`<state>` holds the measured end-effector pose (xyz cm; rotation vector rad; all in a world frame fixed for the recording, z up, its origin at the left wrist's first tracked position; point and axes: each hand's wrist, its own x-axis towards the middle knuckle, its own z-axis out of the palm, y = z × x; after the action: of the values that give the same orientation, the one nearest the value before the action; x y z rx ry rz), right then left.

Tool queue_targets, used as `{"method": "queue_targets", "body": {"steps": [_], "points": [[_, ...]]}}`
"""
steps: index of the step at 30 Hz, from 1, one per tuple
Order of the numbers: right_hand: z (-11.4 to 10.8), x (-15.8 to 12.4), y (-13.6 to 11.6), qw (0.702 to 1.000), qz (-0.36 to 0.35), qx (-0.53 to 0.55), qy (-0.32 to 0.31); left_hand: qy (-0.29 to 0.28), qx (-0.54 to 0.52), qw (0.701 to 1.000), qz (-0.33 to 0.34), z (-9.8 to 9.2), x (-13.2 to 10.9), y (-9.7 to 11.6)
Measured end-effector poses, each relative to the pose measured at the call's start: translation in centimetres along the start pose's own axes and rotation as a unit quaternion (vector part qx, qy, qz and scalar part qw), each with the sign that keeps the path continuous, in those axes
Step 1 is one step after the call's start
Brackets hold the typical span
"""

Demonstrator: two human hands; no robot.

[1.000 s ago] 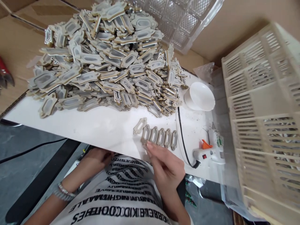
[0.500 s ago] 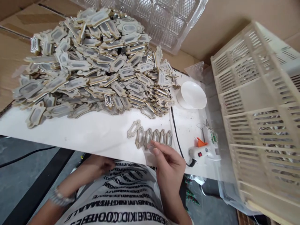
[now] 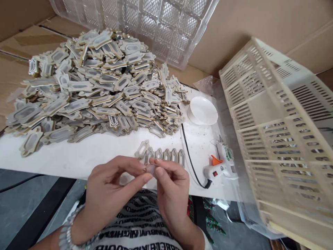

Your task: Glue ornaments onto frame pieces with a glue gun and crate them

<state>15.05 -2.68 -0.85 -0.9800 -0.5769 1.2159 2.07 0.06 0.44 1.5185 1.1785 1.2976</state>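
Note:
A small translucent, pale piece point(image 3: 151, 169) is pinched between my two hands above the front of the white table point(image 3: 78, 158). My left hand point(image 3: 109, 194) grips its left side with thumb and fingertips. On the right side, the thumb and fingers of my right hand point(image 3: 173, 191) are closed on the same piece. Just behind my fingers, several small grey ornate frames point(image 3: 166, 154) lie side by side in a row, the leftmost one tilted. A large heap of similar grey frames point(image 3: 104, 90) fills the back left; a few show a silver patterned face.
Right of the row stand a white bowl point(image 3: 203, 111) and a white glue gun point(image 3: 217, 172) with an orange part. A black cord point(image 3: 188, 152) curves to it. A slotted cream crate point(image 3: 283, 146) borders the right; a clear compartment tray point(image 3: 156, 24) leans behind the heap.
My left hand has come up from beside my body and joined the right hand at the small piece. My right hand has shifted slightly left. The camera view has also shifted.

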Motion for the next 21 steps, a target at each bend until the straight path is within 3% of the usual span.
{"method": "queue_targets", "body": {"steps": [3, 7, 10, 15, 21], "points": [[0.5, 0.1, 0.2, 1.000, -0.004, 0.027, 0.011, 0.038, -0.066, 0.996, -0.046, 1.2, 0.4, 0.1], [1.1, 0.6, 0.0, 0.999, 0.003, 0.051, 0.004, 0.058, -0.089, 0.993, -0.047, 2.0, 0.7, 0.0], [1.3, 1.2, -0.5, 0.991, 0.071, 0.114, -0.026, 0.064, -0.083, 0.994, -0.035, 2.0, 0.9, -0.3], [1.2, 1.9, -1.0, 0.954, 0.207, 0.205, -0.072, -0.005, -0.075, 0.997, 0.002, 1.1, 1.4, -1.0], [1.0, 2.2, -0.8, 0.934, 0.255, 0.223, -0.113, -0.112, 0.066, 0.984, 0.120, -0.8, 2.9, -1.0]]}}
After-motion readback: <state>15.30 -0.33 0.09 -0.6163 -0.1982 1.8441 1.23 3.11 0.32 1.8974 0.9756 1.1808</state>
